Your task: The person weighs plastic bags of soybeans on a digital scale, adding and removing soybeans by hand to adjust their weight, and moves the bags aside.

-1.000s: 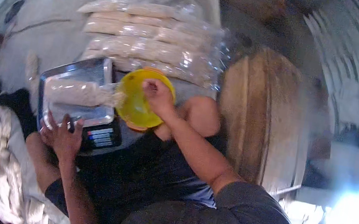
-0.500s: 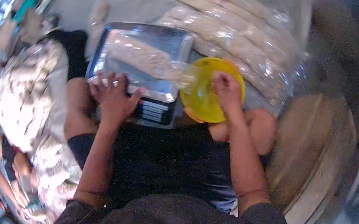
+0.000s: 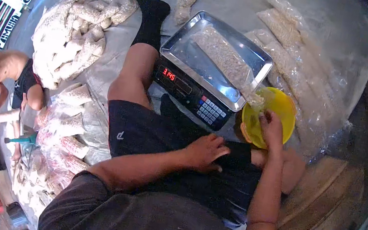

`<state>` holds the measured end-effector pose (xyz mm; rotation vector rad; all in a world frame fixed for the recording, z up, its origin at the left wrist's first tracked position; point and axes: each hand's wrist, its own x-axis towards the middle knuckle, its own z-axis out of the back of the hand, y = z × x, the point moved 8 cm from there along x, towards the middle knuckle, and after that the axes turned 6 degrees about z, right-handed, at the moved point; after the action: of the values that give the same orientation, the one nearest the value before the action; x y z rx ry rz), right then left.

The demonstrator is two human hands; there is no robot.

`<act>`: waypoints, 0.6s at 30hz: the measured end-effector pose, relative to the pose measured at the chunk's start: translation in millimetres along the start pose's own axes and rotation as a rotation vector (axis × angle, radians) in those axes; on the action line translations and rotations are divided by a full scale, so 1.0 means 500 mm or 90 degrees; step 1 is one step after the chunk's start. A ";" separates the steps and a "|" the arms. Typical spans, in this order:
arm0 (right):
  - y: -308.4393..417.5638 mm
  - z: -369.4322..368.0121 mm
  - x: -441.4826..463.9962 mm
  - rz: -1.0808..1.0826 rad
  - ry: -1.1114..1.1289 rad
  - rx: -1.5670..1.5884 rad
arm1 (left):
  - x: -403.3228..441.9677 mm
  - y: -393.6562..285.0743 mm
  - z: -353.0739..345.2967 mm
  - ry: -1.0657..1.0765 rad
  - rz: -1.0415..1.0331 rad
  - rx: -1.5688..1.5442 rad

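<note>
A clear plastic bag of pale, flaky pieces lies along the steel tray of a digital scale. Red digits glow on the scale's display. The bag's loose end hangs past the tray's corner, over the rim of a yellow bucket. My right hand is over the near side of the bucket, close to the bag's mouth, its fingers drawn together; whatever may be between them is hidden. My left hand rests on my dark shorts near the scale's keypad, thumb apart, holding nothing.
Several filled clear bags lie in a row at the right. One smaller bag lies beyond the tray. A heap of filled bags is at the left, near a crouching person. Wooden boards are at the right.
My left hand has left the tray's near edge and come back to my lap. My view has swung, bringing the scale's display into sight. My right hand stays at the bucket.
</note>
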<state>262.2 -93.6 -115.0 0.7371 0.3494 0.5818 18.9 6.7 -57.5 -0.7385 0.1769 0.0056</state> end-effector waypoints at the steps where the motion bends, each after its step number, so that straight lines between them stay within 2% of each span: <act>1: 0.024 -0.003 0.008 0.053 0.017 -0.061 | 0.025 0.023 -0.001 0.034 -0.006 -0.029; 2: 0.048 -0.014 0.014 0.103 0.035 -0.123 | 0.044 0.035 -0.009 0.070 -0.012 -0.059; 3: 0.073 -0.025 0.012 0.149 0.050 -0.183 | 0.058 0.044 0.002 0.001 0.024 -0.105; 6: 0.135 -0.044 -0.020 0.035 0.211 -0.120 | 0.117 0.054 -0.029 0.119 0.273 -0.327; 7: 0.122 -0.057 -0.028 0.001 0.285 -0.091 | 0.118 0.057 -0.045 -0.049 0.348 -0.487; 10: 0.122 -0.030 -0.035 -0.064 0.245 -0.056 | 0.165 0.065 -0.086 -0.114 0.355 -0.552; 11: 0.119 -0.013 -0.025 -0.013 0.185 -0.115 | 0.162 0.075 -0.100 -0.107 0.377 -0.513; 13: 0.097 0.014 -0.005 0.090 0.057 -0.230 | 0.172 0.085 -0.116 -0.057 0.320 -0.553; 16: 0.075 -0.003 0.003 0.123 0.050 -0.293 | 0.190 0.098 -0.127 -0.016 0.244 -0.575; 18: 0.078 -0.020 0.001 0.038 0.124 -0.346 | 0.192 0.101 -0.123 0.002 0.199 -0.606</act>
<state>243.5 -64.6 -93.9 0.1688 0.3286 0.7663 100.5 -2.6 -151.2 -1.6517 0.2953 0.4100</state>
